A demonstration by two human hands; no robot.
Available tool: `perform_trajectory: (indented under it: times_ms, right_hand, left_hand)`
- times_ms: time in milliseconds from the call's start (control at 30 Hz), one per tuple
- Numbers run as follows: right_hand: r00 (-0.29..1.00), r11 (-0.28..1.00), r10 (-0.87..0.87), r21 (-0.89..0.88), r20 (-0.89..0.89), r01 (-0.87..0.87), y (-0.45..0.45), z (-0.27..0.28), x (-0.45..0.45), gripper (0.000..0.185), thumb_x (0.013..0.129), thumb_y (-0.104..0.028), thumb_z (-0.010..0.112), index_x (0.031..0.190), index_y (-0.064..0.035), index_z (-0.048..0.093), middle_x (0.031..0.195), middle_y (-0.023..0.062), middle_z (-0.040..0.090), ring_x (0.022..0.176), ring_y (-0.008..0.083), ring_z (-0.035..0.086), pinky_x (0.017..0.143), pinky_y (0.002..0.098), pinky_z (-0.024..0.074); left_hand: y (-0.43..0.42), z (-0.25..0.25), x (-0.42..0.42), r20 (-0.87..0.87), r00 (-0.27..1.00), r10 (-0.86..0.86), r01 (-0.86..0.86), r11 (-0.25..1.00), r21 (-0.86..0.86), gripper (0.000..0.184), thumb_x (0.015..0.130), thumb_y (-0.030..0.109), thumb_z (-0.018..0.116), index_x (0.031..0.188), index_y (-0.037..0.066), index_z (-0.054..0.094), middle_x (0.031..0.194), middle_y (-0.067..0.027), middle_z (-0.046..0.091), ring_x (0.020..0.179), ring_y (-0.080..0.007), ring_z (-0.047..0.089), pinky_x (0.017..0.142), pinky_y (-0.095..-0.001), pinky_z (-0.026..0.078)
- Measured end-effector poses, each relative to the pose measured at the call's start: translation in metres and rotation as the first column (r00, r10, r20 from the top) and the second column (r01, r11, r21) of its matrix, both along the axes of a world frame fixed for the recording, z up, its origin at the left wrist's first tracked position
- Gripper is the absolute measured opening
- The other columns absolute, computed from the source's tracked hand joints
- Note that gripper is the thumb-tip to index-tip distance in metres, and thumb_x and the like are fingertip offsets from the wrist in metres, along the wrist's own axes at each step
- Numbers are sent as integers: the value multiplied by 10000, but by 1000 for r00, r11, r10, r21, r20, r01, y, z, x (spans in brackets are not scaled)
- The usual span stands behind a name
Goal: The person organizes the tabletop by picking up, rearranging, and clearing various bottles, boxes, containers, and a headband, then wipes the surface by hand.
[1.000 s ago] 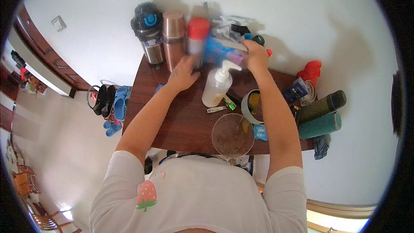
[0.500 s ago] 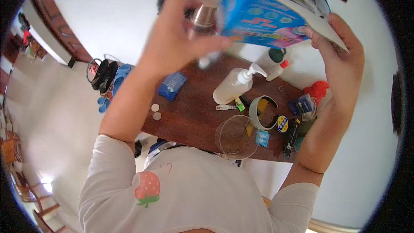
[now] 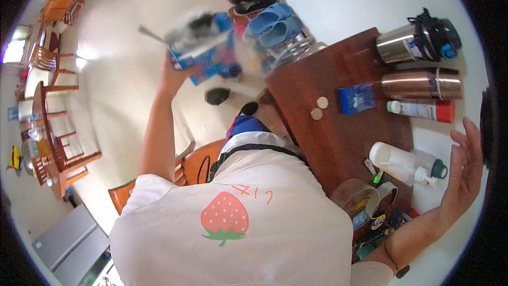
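My left hand (image 3: 177,74), out over the floor, is closed on the lower edge of a blue printed box (image 3: 211,61). White and dark contents, smeared by motion, stick out of the box's open top. My right hand (image 3: 465,151) is raised by the wall at the far right, fingers apart, holding nothing. Nearest to it are a white pump bottle (image 3: 394,160) and a white spray can with a red end (image 3: 423,110). Two steel flasks, one upper (image 3: 399,44) and one lower (image 3: 418,83), stand farther along the brown table (image 3: 323,148).
On the table are a small blue box (image 3: 356,99), two pale discs (image 3: 319,107), a nail clipper (image 3: 369,166), a clear round container (image 3: 352,196) and a roll of tape (image 3: 389,196). Blue slippers (image 3: 275,24) sit on a rack beyond. A wooden chair (image 3: 196,164) stands beside me.
The blue box has gone from my right hand to my left and swung left, away from the table. My right hand is now free by the wall. The view has turned left.
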State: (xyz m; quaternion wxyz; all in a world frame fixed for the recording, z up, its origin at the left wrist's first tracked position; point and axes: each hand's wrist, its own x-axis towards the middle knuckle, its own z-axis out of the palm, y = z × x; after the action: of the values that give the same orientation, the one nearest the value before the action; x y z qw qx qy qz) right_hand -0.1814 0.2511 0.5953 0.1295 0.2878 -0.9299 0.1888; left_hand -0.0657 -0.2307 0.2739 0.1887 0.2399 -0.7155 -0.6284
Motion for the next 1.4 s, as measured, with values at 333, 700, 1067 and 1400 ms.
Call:
perform_trajectory:
  times_ms: [333, 700, 1067, 1400]
  right_hand:
    - [970, 986, -159, 84, 182, 146, 39, -39, -25, 283, 907, -100, 525, 1184, -55, 565, 1151, 119, 594, 1046, 201, 581, 931, 326, 451]
    - [901, 864, -423, -259, 96, 433, 61, -5, 54, 172, 806, 19, 591, 975, 33, 624, 910, 101, 641, 857, 161, 608, 788, 263, 476]
    - [643, 490, -651, -423, 405, 762, 226, -97, 123, 311, 799, -154, 670, 1076, -29, 603, 938, 73, 633, 773, 128, 598, 703, 253, 479]
    - [853, 837, -72, -434, 517, 334, 123, -149, 56, 884, 624, -261, 792, 1350, -42, 338, 1269, 173, 498, 1161, 256, 487, 925, 372, 420]
  left_hand:
    - [14, -224, 153, 715, 696, 60, 29, 993, -112, 974, 421, 151, 877, 1274, 89, 411, 1227, -184, 477, 1178, -343, 437, 981, -409, 390]
    - [5, -258, 79, 794, 563, -230, 110, 973, 203, 621, 731, 168, 731, 1270, 28, 457, 1100, -139, 583, 903, -207, 568, 741, -338, 480]
    - [110, 52, -162, -291, 915, -279, 251, 959, -131, 287, 869, 77, 579, 1145, 6, 542, 1096, -92, 593, 989, -154, 561, 842, -276, 441]
    - [393, 128, -130, -168, 110, -980, 890, 172, -422, 1077, 625, 106, 798, 1441, 103, 95, 1365, -145, 379, 1260, -279, 378, 1026, -393, 330]
